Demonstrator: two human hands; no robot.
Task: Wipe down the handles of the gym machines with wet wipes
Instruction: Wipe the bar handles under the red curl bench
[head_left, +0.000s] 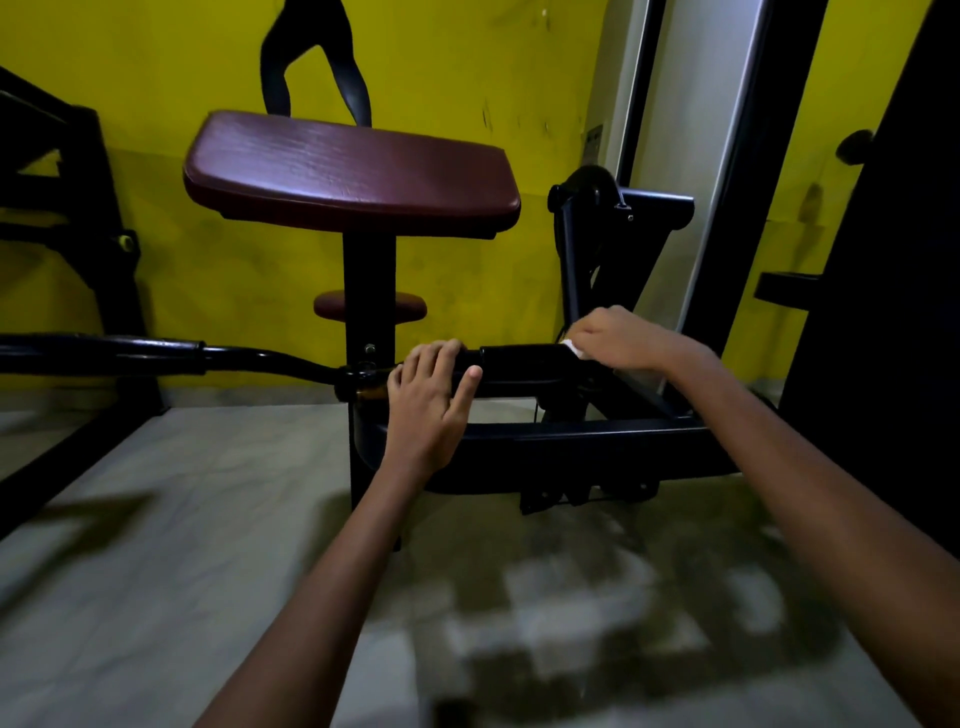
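Two bare forearms reach forward from the bottom of the view, over a pale tiled floor (156, 597). The left hand (431, 400) grips the black curl bar (249, 358) near its middle, fingers curled over the top and thumb laid along the front, steadying it. Just to the right of that hand lies the right handle grip (519, 358), a thicker black sleeve on the bar. At the far end of that sleeve, the right hand (623, 338) pinches a small white wet wipe (574, 349) against the grip; only a corner of the wipe shows beneath the fingers. To the left of the left hand, well apart, the bar runs out to the other handle grip (104, 353), which no hand touches.

To wipe well, the right hand would likely need to wrap the wipe around the sleeve and draw it along the whole length toward the left hand, turning the wrist to reach the underside, while the left hand keeps the bar from swinging.

Beyond the hands stands a maroon padded arm rest (353, 176) on a black post, with a smaller maroon seat (370, 306) below it, before a yellow wall (467, 62).
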